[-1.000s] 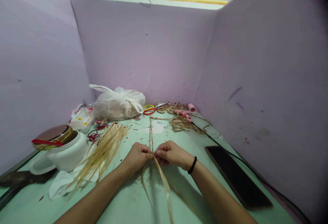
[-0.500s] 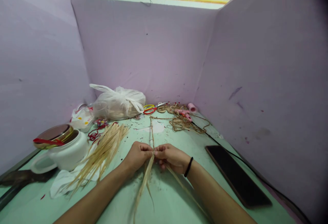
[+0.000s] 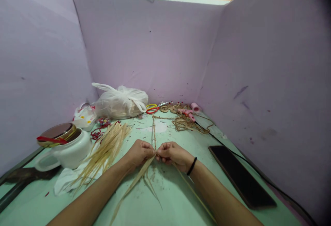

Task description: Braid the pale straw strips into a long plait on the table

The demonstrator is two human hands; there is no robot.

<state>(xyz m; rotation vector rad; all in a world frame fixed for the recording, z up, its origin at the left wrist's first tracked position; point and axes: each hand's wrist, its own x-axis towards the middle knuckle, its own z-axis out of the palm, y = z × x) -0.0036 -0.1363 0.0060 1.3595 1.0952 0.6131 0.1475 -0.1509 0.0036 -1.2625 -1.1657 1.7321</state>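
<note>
My left hand (image 3: pixel 141 152) and my right hand (image 3: pixel 172 153) meet at the middle of the table, their thumbs and fingers pinched at the near end of a thin twisted cord (image 3: pixel 154 133). From the left fingers a flat, pale dried-leaf strip (image 3: pixel 137 181) hangs down toward the front. Another thin strip (image 3: pixel 195 186) passes from under my right hand along the forearm. The cord runs straight away from me, then bends right toward a tangle of brown twine (image 3: pixel 183 124). Left of my hands lies a bundle of dried strips (image 3: pixel 110 145) on white tissue.
A white mug (image 3: pixel 74 150) with a lid (image 3: pixel 55 134) stands at left. Behind are a white plastic bag (image 3: pixel 122 102), scissors (image 3: pixel 156 108) and a pink glue gun (image 3: pixel 188 113). A dark phone (image 3: pixel 241 176) lies at right beside a black cable (image 3: pixel 222 141). Purple partitions (image 3: pixel 147 47) enclose the table.
The hanging leaf strip has swung left, its lower end now farther toward my left forearm. Both hands stay pinched at the cord's end. The view has shifted slightly.
</note>
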